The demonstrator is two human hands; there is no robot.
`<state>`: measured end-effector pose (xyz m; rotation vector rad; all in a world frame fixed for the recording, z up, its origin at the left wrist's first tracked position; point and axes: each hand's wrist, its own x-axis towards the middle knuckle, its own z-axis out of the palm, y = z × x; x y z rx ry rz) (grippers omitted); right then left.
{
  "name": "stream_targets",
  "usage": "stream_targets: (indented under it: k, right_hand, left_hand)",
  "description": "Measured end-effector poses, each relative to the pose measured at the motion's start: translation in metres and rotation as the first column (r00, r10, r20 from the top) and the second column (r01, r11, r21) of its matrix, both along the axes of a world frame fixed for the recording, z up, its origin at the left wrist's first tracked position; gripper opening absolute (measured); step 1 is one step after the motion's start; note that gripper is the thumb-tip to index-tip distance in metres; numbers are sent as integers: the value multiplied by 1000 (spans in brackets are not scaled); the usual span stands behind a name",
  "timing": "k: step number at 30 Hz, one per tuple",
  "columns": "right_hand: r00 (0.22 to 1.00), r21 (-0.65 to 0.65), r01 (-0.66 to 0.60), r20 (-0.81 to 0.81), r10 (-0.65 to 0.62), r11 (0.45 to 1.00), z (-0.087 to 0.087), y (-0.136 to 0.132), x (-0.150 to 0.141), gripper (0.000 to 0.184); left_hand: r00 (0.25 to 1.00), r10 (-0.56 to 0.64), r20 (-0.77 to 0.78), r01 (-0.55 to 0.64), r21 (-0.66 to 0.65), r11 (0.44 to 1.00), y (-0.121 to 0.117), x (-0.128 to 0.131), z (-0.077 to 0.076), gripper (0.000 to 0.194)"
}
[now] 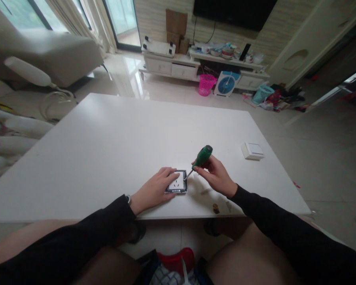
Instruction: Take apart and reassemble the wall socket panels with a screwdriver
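Table (130, 138): socket (178, 183) partly hidden by gripping left hand (157, 187), screwdriver (201, 157) in grasping right hand (218, 177).

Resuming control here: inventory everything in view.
Table: 1, white, centre
Wall socket: 1, white, black, table front
Screwdriver: 1, green-handled, tip at socket
Wall switch: 1, white, table right
Flat bits: 2, brownish, grey, table front
Television: 1, black, far wall
TV cabinet: 1, white, below television
Cardboard boxes: several, brown, on cabinet
Fan: 1, blue, white, floor
Baskets: 2, pink, teal, floor
Clutter: uncountable, mixed, cabinet, floor
Sofa: 1, beige, left
Curtains: count unclear, beige, upper left
Legs: 2, bare, bottom
Sleeves: 2, black, forearms
Left grip: 1, bare, on socket
Right grip: 1, bare, around screwdriver
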<state>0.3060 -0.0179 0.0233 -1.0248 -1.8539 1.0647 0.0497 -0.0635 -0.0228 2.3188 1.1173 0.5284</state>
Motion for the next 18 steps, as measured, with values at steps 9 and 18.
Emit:
stream_targets:
  k: [9, 18]
  right_hand:
    - [1000, 62, -5, -20, 6, 998, -1, -3, 2, 19]
    - [999, 49, -11, 32, 10, 999, 0, -4, 2, 22]
  left_hand:
    - [1000, -3, -24, 4, 4, 1000, -1, 1, -2, 59]
    - [999, -6, -54, 6, 7, 1000, -2, 1, -2, 58]
